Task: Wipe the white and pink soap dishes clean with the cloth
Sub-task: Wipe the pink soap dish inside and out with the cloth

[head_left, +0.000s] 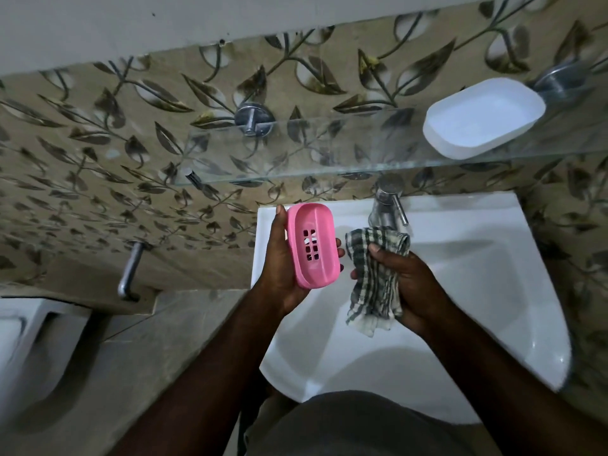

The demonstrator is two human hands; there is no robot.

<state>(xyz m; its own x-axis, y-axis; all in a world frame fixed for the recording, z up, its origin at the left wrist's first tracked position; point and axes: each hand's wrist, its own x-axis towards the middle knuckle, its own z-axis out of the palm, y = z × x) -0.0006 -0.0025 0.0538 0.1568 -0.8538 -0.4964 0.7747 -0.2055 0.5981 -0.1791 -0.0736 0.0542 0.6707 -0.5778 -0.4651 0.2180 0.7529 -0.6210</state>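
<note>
Left hand (279,273) grips pink soap dish (324,258), long axis pointing away; right hand (413,286) clutches cloth (373,292).

1. A white sink (493,291) is fixed against the wall.
2. A chrome tap (386,205) stands at the middle of the sink's back edge.
3. A glass shelf (296,153) runs along the wall just above the tap, held on round metal brackets (253,118).
4. Leaf-patterned tiles (98,159) cover the wall.
5. A toilet (19,340) sits at the far left, with a metal fitting (131,271) on the wall beside it.
</note>
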